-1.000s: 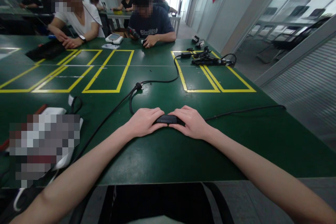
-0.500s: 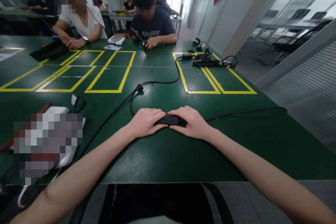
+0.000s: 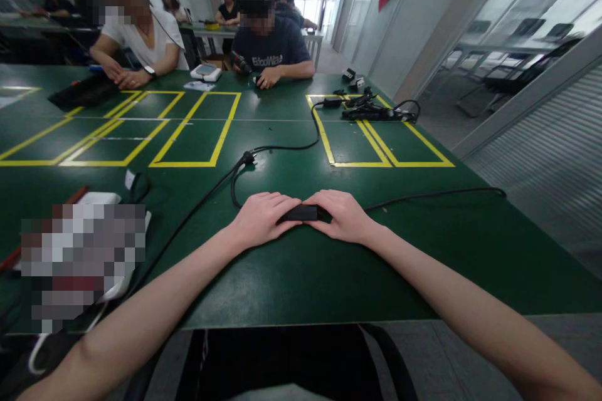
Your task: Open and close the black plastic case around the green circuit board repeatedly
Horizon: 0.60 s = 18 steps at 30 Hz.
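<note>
A black power adapter (image 3: 308, 212) lies level between my two hands, low over the green table (image 3: 291, 282). My left hand (image 3: 268, 216) grips its left end, thumb on the near side and fingers on the far side. My right hand (image 3: 341, 216) pinches the right end with thumb and fingertips; the palm hides part of that end. A black cable (image 3: 437, 196) runs from beside my right hand toward the table's right edge. Another cord (image 3: 234, 191) curves from my left hand to a black plug (image 3: 248, 158) lying farther back.
Yellow tape outlines (image 3: 214, 156) mark the table. Black adapters and cables (image 3: 376, 111) are heaped at the far right. A partly pixelated white item (image 3: 110, 288) lies at left, near my left forearm. Two people (image 3: 270, 44) sit across, beside a black tray (image 3: 84, 94).
The adapter appears slightly turned: a smoother side faces me where ridges showed before. My fingers have shifted a little on it. The whole view has moved slightly.
</note>
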Motion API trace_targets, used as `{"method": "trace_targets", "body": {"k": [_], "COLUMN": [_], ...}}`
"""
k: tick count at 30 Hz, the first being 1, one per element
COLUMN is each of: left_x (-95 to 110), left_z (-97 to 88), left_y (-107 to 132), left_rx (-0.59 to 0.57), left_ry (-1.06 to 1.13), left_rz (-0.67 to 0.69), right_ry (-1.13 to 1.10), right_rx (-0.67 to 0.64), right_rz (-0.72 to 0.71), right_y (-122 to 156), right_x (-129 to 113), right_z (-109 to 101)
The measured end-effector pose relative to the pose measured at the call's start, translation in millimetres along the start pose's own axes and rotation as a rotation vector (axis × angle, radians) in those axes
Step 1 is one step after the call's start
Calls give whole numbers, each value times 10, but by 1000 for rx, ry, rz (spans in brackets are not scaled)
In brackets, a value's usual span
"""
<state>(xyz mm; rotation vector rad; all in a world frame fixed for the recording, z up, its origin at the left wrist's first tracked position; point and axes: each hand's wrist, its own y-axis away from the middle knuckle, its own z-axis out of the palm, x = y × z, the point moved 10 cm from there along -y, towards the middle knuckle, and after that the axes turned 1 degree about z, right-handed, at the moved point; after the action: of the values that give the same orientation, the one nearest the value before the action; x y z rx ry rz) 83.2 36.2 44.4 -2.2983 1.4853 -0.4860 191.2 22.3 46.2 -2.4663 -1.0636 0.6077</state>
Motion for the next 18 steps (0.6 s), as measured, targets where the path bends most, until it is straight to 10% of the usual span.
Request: {"method": "trace_targets", "body": {"k": [18], "left_x": [23], "left_z": [-60], "left_y": [-1], "left_rx": [107], "left_ry": [-44], "left_rz": [43], "right_ry": [-322], "right_rx": [-31], "right_rz": [304], "right_y": [11], "right_x": [146], "right_z": [3]}}
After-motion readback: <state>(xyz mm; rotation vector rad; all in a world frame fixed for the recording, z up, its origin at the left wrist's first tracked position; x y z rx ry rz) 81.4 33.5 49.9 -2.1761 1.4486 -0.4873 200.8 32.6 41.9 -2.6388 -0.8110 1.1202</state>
